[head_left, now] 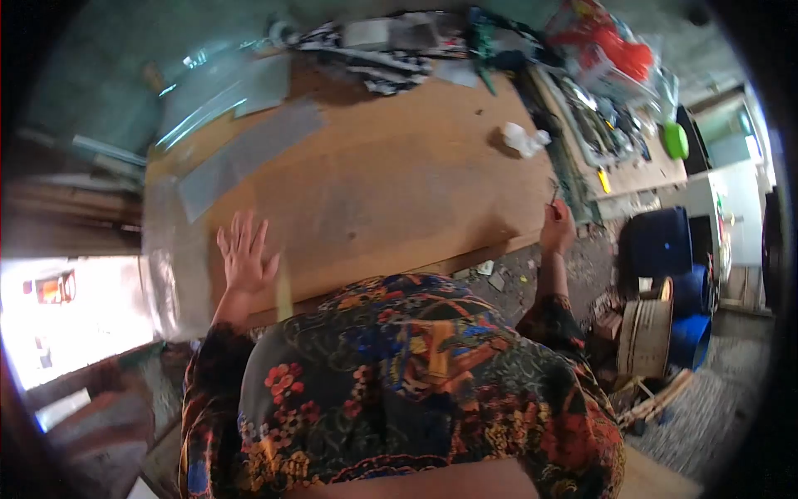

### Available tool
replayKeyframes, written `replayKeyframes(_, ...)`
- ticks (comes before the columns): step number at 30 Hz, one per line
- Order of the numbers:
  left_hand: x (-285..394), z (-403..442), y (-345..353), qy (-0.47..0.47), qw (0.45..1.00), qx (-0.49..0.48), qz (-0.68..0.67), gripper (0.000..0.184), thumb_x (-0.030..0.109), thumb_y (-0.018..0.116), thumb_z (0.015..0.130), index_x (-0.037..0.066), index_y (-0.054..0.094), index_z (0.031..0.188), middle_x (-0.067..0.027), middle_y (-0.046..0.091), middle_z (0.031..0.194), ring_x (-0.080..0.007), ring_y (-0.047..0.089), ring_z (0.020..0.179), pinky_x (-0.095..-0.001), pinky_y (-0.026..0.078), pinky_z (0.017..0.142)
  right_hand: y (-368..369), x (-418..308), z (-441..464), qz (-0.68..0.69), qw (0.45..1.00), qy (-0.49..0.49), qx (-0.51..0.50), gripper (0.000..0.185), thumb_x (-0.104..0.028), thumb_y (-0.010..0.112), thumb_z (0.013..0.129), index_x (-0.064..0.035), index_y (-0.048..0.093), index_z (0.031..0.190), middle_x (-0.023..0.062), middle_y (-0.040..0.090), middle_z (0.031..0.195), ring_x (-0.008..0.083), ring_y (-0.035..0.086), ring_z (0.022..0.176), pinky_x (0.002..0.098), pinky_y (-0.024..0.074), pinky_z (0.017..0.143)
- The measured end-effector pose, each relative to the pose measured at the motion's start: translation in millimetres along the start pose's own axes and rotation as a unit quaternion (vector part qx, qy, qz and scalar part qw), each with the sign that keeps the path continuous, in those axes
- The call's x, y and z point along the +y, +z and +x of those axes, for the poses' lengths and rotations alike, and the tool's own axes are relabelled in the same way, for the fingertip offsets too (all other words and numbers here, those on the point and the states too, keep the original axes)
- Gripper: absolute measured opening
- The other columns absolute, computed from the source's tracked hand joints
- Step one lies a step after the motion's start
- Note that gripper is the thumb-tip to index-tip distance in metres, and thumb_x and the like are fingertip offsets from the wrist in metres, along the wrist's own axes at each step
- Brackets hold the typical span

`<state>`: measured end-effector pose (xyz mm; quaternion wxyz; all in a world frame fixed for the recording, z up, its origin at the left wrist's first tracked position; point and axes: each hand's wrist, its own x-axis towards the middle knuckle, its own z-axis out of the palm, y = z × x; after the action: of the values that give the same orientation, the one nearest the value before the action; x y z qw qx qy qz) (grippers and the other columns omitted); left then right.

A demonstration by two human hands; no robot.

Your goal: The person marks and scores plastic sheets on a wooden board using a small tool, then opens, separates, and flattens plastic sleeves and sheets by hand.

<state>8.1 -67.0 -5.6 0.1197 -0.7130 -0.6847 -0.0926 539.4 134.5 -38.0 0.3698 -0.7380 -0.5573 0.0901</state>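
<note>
My left hand (243, 262) lies with its fingers spread on the brown wooden tabletop (374, 175), near the left front edge. Just beyond it a grey translucent strip (249, 158) stretches diagonally across the board. Off the table's right front corner, my right hand (559, 230) is closed. A thin dark object (554, 195) sticks up from its fingertips, too small for me to name its kind. Farther back from that hand sits a crumpled white wad (524, 140), which neither hand touches.
Clear plastic sheeting (204, 108) covers the back left corner. Black-and-white patterned cloth (391, 73) lies along the back. At right are a tray of tools (598, 125), a yellow-handled item (604, 180), a red plastic bag (619, 54), and blue containers (659, 241) on the floor.
</note>
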Motion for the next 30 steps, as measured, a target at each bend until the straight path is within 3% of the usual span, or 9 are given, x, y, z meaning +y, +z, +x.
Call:
replayKeyframes(3,37,-6,0,0.079,0.996,-0.042,-0.028,0.061,0.032,0.062,0.066,0.01,0.046,0.121,-0.0129,0.033,0.133,-0.0337,0.029,0.123,-0.0543,0.021,0.096,-1,39,20,-0.076,0.997,-0.031,-0.002,0.022,-0.015,0.061,0.074,-0.008,0.06,0.095,0.013,0.059,0.092,0.0294,0.057,0.085,0.0352,0.0454,0.075)
replayKeyframes(6,62,-1,12,0.102,0.977,-0.12,-0.145,0.049,0.028,0.062,0.067,0.011,0.054,0.112,-0.0124,0.042,0.127,-0.033,0.036,0.118,-0.0477,0.026,0.096,0,46,37,-0.117,0.992,-0.028,-0.028,0.023,-0.016,0.061,0.074,-0.0072,0.061,0.095,0.0123,0.06,0.096,0.0265,0.058,0.09,0.0347,0.0452,0.078)
replayKeyframes(14,74,7,24,-0.028,0.988,-0.01,-0.154,0.009,0.013,0.055,0.073,0.009,0.061,0.079,-0.006,0.058,0.095,-0.0272,0.052,0.094,-0.0384,0.042,0.082,15,52,50,-0.099,0.989,-0.101,-0.046,0.021,-0.019,0.063,0.075,-0.0047,0.061,0.091,0.0173,0.056,0.089,0.0329,0.053,0.085,0.0388,0.0436,0.076)
replayKeyframes(18,78,11,28,-0.069,0.991,0.042,-0.104,0.007,0.013,0.055,0.072,0.009,0.058,0.077,-0.0044,0.058,0.09,-0.0243,0.054,0.089,-0.0367,0.043,0.079,40,4,39,-0.061,0.959,-0.277,0.015,0.031,-0.014,0.064,0.072,-0.0063,0.057,0.101,0.0153,0.054,0.095,0.0306,0.052,0.089,0.0391,0.0444,0.075)
replayKeyframes(19,81,15,22,-0.047,0.994,0.059,-0.076,0.008,0.013,0.054,0.072,0.01,0.057,0.078,-0.0041,0.057,0.088,-0.0234,0.054,0.088,-0.0364,0.043,0.077,45,-34,23,0.017,0.951,-0.29,-0.107,0.034,-0.014,0.063,0.073,-0.0063,0.054,0.105,0.0153,0.055,0.098,0.0324,0.052,0.091,0.0386,0.0444,0.076)
replayKeyframes(20,82,19,19,-0.023,0.996,0.075,-0.05,0.008,0.014,0.054,0.072,0.01,0.057,0.079,-0.0038,0.057,0.086,-0.0226,0.054,0.086,-0.0362,0.044,0.076,52,-75,3,0.093,0.923,-0.298,-0.226,0.037,-0.014,0.062,0.074,-0.0063,0.052,0.109,0.0154,0.055,0.101,0.0342,0.052,0.093,0.0381,0.0444,0.078)
replayKeyframes(21,82,23,16,-0.028,0.996,0.076,-0.044,0.008,0.014,0.054,0.072,0.01,0.057,0.079,-0.0038,0.057,0.086,-0.0226,0.054,0.086,-0.0362,0.044,0.076,78,-92,-13,0.101,0.858,-0.442,-0.242,0.036,-0.014,0.06,0.075,-0.0067,0.053,0.11,0.0145,0.055,0.106,0.0333,0.052,0.097,0.0386,0.0437,0.081)
replayKeyframes(23,81,27,12,0.001,0.997,0.068,-0.025,0.009,0.016,0.055,0.072,0.011,0.056,0.079,-0.0025,0.056,0.082,-0.0209,0.055,0.08,-0.0347,0.045,0.068,100,-163,-49,0.171,0.768,-0.462,-0.409,0.036,-0.025,0.056,0.078,-0.0114,0.053,0.112,0.0124,0.048,0.12,0.0305,0.046,0.11,0.039,0.0395,0.09)
replayKeyframes(30,94,34,-15,0.051,0.997,0.032,-0.057,0.014,0.026,0.06,0.074,0.012,0.057,0.078,-0.0025,0.056,0.077,-0.0201,0.056,0.066,-0.0325,0.046,0.053,149,-235,-108,0.028,0.626,-0.637,-0.449,0.043,-0.034,0.05,0.081,-0.0183,0.046,0.122,0.0078,0.036,0.132,0.0263,0.03,0.123,0.0495,0.0224,0.099)
